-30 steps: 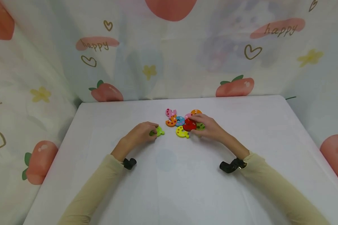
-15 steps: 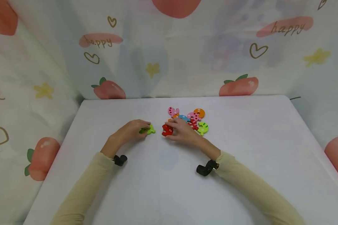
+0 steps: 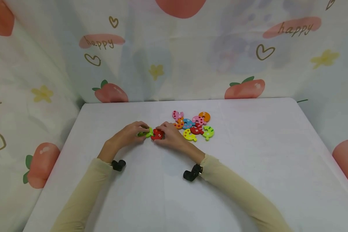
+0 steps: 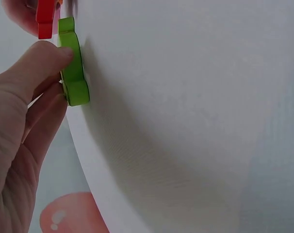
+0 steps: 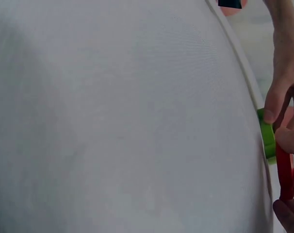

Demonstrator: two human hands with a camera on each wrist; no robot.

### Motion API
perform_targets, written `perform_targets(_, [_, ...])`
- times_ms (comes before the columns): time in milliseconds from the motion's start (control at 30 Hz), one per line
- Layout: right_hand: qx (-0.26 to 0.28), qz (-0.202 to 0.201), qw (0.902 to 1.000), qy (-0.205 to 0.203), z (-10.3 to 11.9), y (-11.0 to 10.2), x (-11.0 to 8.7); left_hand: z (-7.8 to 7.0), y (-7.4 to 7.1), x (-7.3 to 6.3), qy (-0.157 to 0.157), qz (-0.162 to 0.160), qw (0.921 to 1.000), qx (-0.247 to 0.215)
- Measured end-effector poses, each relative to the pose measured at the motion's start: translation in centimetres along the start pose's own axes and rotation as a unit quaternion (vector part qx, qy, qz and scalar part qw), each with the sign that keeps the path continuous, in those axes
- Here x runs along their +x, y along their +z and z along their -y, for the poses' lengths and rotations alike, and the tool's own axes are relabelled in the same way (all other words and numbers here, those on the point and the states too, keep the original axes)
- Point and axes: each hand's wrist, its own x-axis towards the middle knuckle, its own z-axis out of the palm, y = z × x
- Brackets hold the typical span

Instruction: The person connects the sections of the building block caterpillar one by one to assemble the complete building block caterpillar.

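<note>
My left hand [image 3: 127, 134] pinches a light green puzzle piece [image 3: 149, 132] between thumb and fingers. In the left wrist view the thumb presses on the thick edge of that green piece [image 4: 75, 73]. My right hand [image 3: 175, 138] grips a red puzzle piece [image 3: 157, 134] marked with a 2. The two pieces meet or nearly meet, left of the others; whether they interlock, I cannot tell. Seen from the right wrist, the red piece [image 5: 284, 171] stands close beside the green one. The fingers hide part of each piece.
Right of my hands lie several numbered pieces: a yellow one [image 3: 189, 135], a red one [image 3: 196, 129], a striped green one [image 3: 208, 132], a blue one [image 3: 188, 123], and pink and orange ones. A white-covered table [image 3: 249, 145] extends to a printed curtain [image 3: 185, 64].
My right hand has carried the red piece leftward from the cluster to the green piece. My left hand has shifted slightly left, still holding the green piece. The yellow piece is uncovered again.
</note>
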Motion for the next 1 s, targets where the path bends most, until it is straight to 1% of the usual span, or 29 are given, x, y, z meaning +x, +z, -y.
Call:
perform_targets(133, [0.004,-0.005,0.9999,0.010,0.3,0.3,0.3,-0.2,0.0,0.0,-0.013,0.003,0.9999,-0.008])
perform_targets(300, [-0.002,-0.016,0.9998,0.011,0.5,0.4,0.5,-0.4,-0.1,0.0,-0.025,0.005,0.9996,-0.009])
perform_targets(567, [-0.013,-0.013,0.9994,0.028,0.7,0.5,0.7,-0.2,0.1,-0.2,-0.016,-0.001,0.9998,-0.010])
perform_targets(733, [-0.013,-0.008,0.9993,0.034,0.8,0.5,0.8,-0.2,0.0,-0.2,-0.018,0.005,0.9997,-0.018])
perform_targets(1000, [0.003,0.005,0.9996,0.027,0.8,0.4,1.2,0.1,0.1,-0.3,-0.017,0.008,0.9997,-0.018])
